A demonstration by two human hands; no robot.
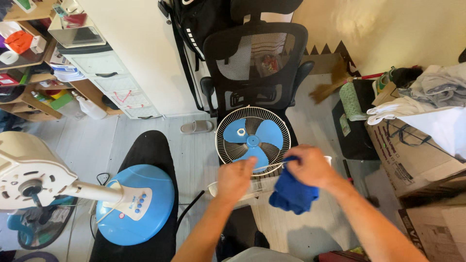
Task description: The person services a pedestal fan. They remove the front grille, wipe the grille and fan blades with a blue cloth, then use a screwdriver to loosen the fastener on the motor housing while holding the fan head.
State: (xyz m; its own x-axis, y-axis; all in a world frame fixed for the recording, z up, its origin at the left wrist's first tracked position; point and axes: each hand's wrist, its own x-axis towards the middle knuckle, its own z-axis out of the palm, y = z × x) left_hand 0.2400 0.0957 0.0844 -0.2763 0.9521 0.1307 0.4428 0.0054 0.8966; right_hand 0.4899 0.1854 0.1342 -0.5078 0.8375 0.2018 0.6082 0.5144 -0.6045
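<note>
Left hand (235, 177) pinches the white fan grille (228, 145) by its near rim, right hand (310, 166) grips a blue cloth (292, 194); grille rests on the office chair (256, 63) seat's front edge, might slide off

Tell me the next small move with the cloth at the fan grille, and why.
Probably draw the blue cloth in the right hand along the near rim of the white fan grille. The left hand already pinches that rim, and the cloth hangs just beside it, below the blue blades.
</note>
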